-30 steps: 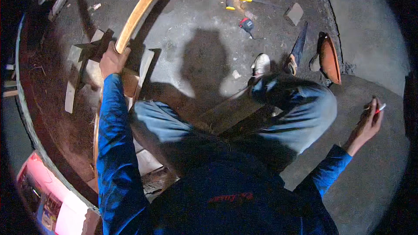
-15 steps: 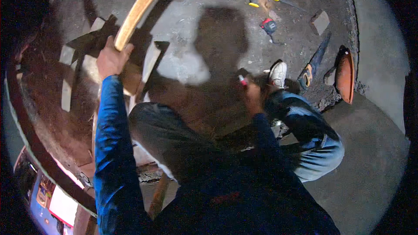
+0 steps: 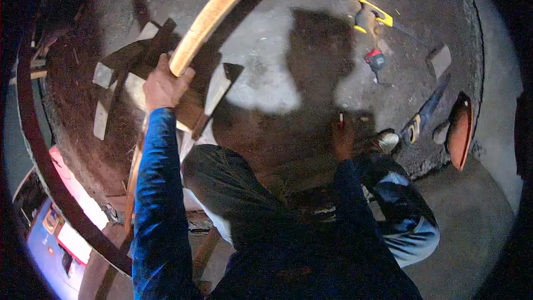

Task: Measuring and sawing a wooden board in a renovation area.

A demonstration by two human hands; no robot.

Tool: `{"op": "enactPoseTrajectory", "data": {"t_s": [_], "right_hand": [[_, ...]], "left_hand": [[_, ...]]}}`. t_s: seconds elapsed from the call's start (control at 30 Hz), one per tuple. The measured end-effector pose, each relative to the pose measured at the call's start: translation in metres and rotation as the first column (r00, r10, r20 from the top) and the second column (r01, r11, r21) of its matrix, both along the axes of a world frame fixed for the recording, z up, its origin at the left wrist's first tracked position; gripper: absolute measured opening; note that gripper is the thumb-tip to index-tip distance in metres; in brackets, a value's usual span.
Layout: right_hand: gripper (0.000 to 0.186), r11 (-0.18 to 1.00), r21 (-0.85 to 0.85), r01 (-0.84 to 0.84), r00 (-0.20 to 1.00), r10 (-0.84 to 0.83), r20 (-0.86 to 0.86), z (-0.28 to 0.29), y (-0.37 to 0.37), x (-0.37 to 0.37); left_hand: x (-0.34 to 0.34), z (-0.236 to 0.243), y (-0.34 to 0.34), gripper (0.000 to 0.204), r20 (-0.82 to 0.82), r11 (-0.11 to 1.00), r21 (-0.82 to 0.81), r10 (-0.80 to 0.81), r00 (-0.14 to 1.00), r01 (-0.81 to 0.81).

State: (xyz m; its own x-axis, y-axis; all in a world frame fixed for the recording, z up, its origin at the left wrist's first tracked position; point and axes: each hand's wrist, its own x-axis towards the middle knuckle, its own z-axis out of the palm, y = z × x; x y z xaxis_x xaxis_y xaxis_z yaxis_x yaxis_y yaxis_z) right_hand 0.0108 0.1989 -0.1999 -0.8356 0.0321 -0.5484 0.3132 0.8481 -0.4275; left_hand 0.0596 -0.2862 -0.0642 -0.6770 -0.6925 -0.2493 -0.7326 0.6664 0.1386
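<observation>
My left hand (image 3: 165, 89) is closed round the near end of a curved wooden strip (image 3: 214, 16), which runs up and away to the right past the top edge. Several offcuts of wood (image 3: 101, 111) lie on the ground below and left of that hand. In the shadow by my bent right leg, my right hand (image 3: 343, 141) grips a small pen-like marker (image 3: 341, 118), whose pale tip and red part point upward. Its fingers are dim, and the marker is apart from the wood.
On the right lie a yellow-handled saw (image 3: 383, 15), a red and black tape measure (image 3: 376, 60), a block (image 3: 439, 61), another handsaw (image 3: 416, 126) and an orange pan (image 3: 460, 133). A pale shoe (image 3: 387, 141) is near. A curved dark rim (image 3: 41, 158) bends along the left.
The view has shifted, so most things sit farther right and lower. My left hand keeps its hold on the strip. The marker in my right hand has turned from slanted to nearly upright.
</observation>
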Motion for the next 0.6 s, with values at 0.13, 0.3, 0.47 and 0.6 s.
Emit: {"op": "enactPoseTrajectory", "data": {"t_s": [0.13, 0.3, 0.47, 0.6], "right_hand": [[0.034, 0.977, -0.056, -0.208, 0.941, 0.185, -0.283, -0.011, -0.059, -0.034], [0.047, 0.975, 0.092, -0.202, 0.804, 0.219, -0.552, -0.01, -0.093, -0.137], [0.063, 0.983, 0.179, -0.034, 0.729, 0.147, -0.668, 0.009, -0.053, -0.214], [0.077, 0.956, 0.262, -0.13, 0.939, 0.203, -0.278, 0.022, -0.028, -0.24]], "left_hand": [[0.002, 0.007, -0.002, 0.074, 0.003, 0.999, -0.032, -0.004, 1.0, 0.004], [-0.002, 0.007, 0.002, 0.077, 0.018, 1.0, -0.02, -0.007, 1.0, 0.007], [-0.004, 0.012, 0.001, 0.074, -0.005, 1.0, -0.01, 0.019, 1.0, -0.019], [-0.005, 0.011, 0.0, 0.071, -0.047, 1.0, 0.005, -0.012, 0.999, 0.012]]}}
